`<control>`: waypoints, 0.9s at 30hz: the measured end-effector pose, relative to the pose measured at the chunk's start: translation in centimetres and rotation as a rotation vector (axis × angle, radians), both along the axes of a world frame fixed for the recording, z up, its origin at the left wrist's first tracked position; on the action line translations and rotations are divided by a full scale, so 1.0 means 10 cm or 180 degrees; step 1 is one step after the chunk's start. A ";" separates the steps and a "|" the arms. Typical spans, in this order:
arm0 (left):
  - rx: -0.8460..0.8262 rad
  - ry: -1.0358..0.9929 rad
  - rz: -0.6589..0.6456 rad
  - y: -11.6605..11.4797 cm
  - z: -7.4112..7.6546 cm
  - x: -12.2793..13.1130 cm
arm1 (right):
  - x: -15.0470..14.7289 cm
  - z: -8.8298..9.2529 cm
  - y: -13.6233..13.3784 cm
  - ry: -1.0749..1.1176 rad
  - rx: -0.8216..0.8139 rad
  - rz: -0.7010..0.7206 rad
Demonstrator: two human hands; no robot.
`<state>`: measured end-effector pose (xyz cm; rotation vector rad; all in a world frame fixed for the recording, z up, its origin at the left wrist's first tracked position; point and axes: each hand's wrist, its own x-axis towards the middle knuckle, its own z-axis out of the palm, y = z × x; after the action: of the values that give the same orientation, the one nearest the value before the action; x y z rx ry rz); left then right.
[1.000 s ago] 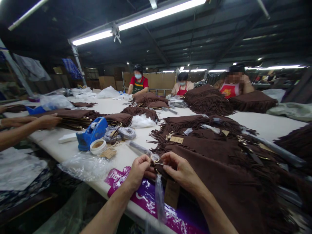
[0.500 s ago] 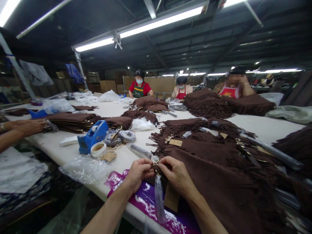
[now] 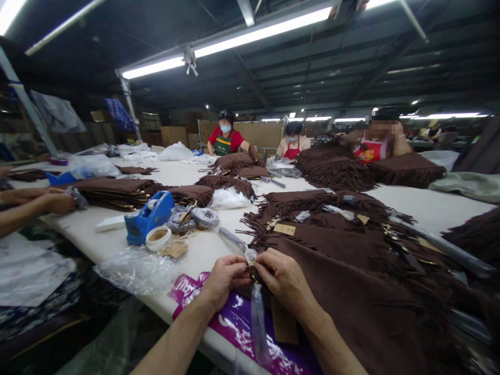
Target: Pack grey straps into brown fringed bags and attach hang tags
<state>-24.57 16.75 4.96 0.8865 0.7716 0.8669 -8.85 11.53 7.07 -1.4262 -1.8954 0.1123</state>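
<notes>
In front of me, my left hand (image 3: 230, 276) and my right hand (image 3: 279, 273) meet, fingertips pinched on a thin pale tag string beside a metal clasp. The clasp is at the edge of a dark brown fringed bag (image 3: 332, 281). A brown paper tag (image 3: 284, 323) hangs below my right hand. Between my wrists dangles a strap end in clear plastic wrap (image 3: 258, 323). Another plastic-wrapped strap (image 3: 232, 237) lies just beyond my fingers. My fingers hide most of the string.
A purple plastic bag (image 3: 234, 330) lies under my hands. To the left are a blue tape dispenser (image 3: 136, 226), a tape roll (image 3: 158, 238) and crumpled clear film (image 3: 136, 271). Stacked brown bags (image 3: 113, 188) stand behind. A co-worker's hands (image 3: 58, 200) work at left; several people sit opposite.
My hands stay together at the clasp, with the right fingers closing in over the string. The view has shifted slightly. The co-worker's hands at left moved a little.
</notes>
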 end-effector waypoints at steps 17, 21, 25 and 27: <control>0.0179 0.0072 -0.0022 -0.04 -0.04 0.00 | -0.04 0.10 0.03 -0.0958 -0.0235 -0.0215; 0.0216 0.0125 -0.0005 -0.06 -0.01 -0.01 | -0.02 0.07 0.04 -0.0846 -0.0250 -0.0211; 0.0438 0.0136 -0.0058 -0.07 -0.03 0.00 | -0.03 0.05 0.03 -0.0855 -0.0268 -0.0190; 0.0529 0.0209 -0.0031 -0.07 -0.05 0.00 | -0.04 0.04 0.02 -0.0854 -0.0265 -0.0197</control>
<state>-24.56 16.03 4.47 1.0693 0.7590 0.9063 -9.25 11.78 7.49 -1.6216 -2.0795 -0.0324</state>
